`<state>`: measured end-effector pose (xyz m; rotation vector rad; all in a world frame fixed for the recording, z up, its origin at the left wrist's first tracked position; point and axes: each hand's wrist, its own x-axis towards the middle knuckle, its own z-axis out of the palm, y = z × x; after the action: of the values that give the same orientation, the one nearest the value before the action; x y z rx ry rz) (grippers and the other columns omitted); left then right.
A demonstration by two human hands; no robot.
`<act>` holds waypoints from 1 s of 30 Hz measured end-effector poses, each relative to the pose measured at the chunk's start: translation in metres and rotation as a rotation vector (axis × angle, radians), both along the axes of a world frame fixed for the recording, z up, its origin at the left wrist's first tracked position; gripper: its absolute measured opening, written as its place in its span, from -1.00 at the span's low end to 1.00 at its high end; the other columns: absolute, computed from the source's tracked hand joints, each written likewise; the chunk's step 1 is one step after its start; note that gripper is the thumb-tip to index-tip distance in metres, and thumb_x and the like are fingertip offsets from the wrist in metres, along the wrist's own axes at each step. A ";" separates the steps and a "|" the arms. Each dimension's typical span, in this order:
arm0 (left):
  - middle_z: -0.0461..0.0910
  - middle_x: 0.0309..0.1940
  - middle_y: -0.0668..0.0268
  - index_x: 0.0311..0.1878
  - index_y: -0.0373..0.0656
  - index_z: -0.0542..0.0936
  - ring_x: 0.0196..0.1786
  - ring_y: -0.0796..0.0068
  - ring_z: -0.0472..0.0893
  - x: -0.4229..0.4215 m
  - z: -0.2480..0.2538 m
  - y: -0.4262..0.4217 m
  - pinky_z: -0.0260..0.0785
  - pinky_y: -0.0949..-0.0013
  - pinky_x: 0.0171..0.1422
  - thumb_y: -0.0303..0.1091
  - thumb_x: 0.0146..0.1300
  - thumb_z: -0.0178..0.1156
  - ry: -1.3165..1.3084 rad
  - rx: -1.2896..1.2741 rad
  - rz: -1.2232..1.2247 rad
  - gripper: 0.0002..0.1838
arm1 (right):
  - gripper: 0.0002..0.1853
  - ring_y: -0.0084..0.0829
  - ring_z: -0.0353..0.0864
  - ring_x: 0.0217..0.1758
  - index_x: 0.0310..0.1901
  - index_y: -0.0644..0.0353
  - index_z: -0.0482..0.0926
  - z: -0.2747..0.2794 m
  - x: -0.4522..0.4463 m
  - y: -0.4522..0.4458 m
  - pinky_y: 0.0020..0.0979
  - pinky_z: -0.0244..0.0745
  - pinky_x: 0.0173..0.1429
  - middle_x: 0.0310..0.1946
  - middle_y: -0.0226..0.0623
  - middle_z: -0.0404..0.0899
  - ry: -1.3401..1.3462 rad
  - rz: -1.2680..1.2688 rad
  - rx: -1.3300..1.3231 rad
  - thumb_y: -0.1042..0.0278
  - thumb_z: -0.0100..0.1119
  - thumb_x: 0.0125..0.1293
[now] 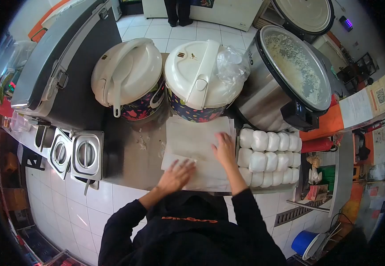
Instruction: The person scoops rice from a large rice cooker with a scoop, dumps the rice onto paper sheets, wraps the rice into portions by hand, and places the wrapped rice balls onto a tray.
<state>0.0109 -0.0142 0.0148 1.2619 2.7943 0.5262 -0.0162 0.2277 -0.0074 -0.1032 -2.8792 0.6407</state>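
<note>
A stack of pale paper sheets (197,137) lies on the steel counter in front of me. My left hand (178,176) is open over the stack's near left part, fingers spread against a small folded paper flap (182,160). Whether anything lies under that flap is hidden. Toward the stack's right side, my right hand (223,150) is also open, its fingers stretched out over the paper. Just right of the stack, several white wrapped bundles (265,162) are packed together in rows on a tray.
Two lidded cookers stand behind the paper, the left one (128,75) with a white serving spoon (120,80) on its lid, the right one (192,66) with a plastic bag (232,64). An uncovered steel pot (268,88) stands right; lidded steel pans (87,155) are left.
</note>
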 end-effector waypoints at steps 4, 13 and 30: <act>0.09 0.34 0.21 0.26 -0.13 0.23 0.38 0.31 0.09 0.002 -0.018 0.003 -0.15 0.04 0.41 -0.21 0.15 0.04 -0.022 0.020 -0.214 -0.42 | -0.53 -0.19 0.38 0.05 -0.10 0.17 0.42 0.000 -0.059 -0.001 -0.10 0.24 0.04 -0.08 -0.23 0.45 -0.129 0.151 0.062 0.27 0.33 -0.08; 0.26 0.21 0.18 0.20 -0.12 0.27 0.28 0.29 0.24 -0.095 0.028 0.031 -0.04 0.10 0.37 -0.17 0.02 0.20 0.214 -0.017 -0.110 -0.35 | -0.82 -0.32 0.48 -0.20 -0.40 0.09 0.52 0.043 -0.039 -0.009 -0.29 0.26 -0.08 -0.41 -0.35 0.48 -0.211 0.353 -0.012 0.26 0.27 -0.04; 0.36 0.13 0.19 0.01 -0.15 0.47 0.20 0.30 0.32 -0.017 0.053 0.003 0.09 0.18 0.28 -0.26 0.13 0.01 0.200 -0.236 -0.199 -0.63 | -0.90 -0.43 0.45 -0.29 -0.45 0.06 0.56 0.025 0.097 -0.057 -0.33 0.21 -0.15 -0.44 -0.46 0.44 0.167 0.266 0.002 0.37 0.25 -0.08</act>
<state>-0.0062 -0.0115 0.0680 1.5889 2.7325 0.0604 0.0812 0.1706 0.0172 0.3238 -2.7535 0.6560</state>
